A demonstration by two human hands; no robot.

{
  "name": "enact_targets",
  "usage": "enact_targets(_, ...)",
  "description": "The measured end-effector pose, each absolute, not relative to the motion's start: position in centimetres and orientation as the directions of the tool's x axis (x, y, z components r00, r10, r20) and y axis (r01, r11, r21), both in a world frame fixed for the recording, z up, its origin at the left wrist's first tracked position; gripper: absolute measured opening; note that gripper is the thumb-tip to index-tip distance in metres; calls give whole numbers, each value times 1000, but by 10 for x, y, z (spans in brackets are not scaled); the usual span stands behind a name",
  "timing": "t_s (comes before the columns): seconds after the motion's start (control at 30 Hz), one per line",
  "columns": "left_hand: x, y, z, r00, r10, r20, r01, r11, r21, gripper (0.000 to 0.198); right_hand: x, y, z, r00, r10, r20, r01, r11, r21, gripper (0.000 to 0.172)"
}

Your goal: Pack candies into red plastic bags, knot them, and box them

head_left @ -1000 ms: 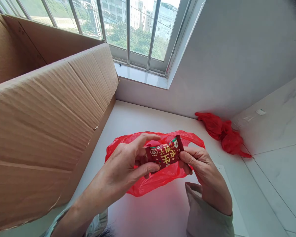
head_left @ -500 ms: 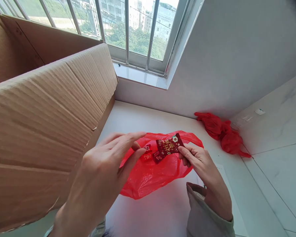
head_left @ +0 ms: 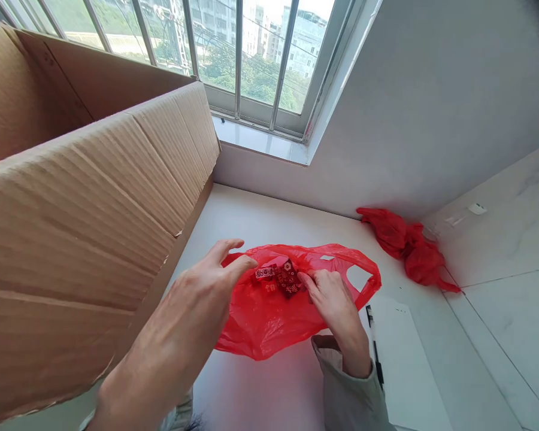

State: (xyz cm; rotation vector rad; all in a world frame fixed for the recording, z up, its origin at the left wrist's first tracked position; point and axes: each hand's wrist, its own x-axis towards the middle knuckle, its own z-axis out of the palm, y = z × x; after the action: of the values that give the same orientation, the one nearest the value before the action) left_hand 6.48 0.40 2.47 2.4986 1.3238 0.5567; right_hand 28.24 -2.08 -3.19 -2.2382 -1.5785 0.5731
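A thin red plastic bag [head_left: 269, 338] lies spread on the white surface with its mouth facing up. Inside it are a dark red wrapped snack packet [head_left: 289, 280] with flower prints and a smaller red packet [head_left: 265, 273] with pale lettering. My right hand [head_left: 335, 299] reaches into the bag from the right, its thumb and fingers pinched at the right edge of the dark red packet. At the bag's left rim hovers my left hand [head_left: 206, 287], thumb and forefinger apart; its other fingers are mostly hidden.
A tall open cardboard box [head_left: 130, 179] stands at the left. A crumpled red bag [head_left: 402, 242] lies by the wall at the back right. A black pen [head_left: 375, 347] rests beside a white sheet [head_left: 411, 365] on the right. Behind is a barred window [head_left: 260, 72].
My right hand has moved left and down into the bag with the dark red packet, which was held up above it. The bag's right handle now shows. My left hand has drawn back slightly.
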Motion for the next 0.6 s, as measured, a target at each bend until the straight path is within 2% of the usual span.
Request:
enact_targets(0.13,67,6,24,497,763,412,619,-645,447,33,284,-27,-21,393,918,-50,824,-376,-423,39)
enact_targets(0.27,66,4,27,489,729,480,566,-683,461,29,289,-36,-8,408,913,20,834,-364,-415,35)
enact_targets(0.3,65,4,28,494,727,478,560,-686,465,28,292,-39,-5,414,905,95,836,-337,-433,32)
enact_targets(0.37,65,3,30,510,725,464,550,-689,472,28,300,-45,-2,434,837,332,858,-273,-435,27)
enact_targets(0.43,65,3,33,528,728,438,547,-686,480,29,312,-51,-2,428,698,574,899,-265,-348,26)
enact_targets(0.47,66,3,35,535,734,419,551,-679,486,30,319,-54,-3,417,634,651,909,-296,-294,31)
enact_targets(0.53,66,3,38,547,752,368,569,-656,496,30,334,-59,-8,437,588,680,894,-368,-256,48)
enact_targets(0.6,65,1,39,560,774,294,615,-627,478,33,349,-62,-13,515,667,538,857,-405,-319,60)
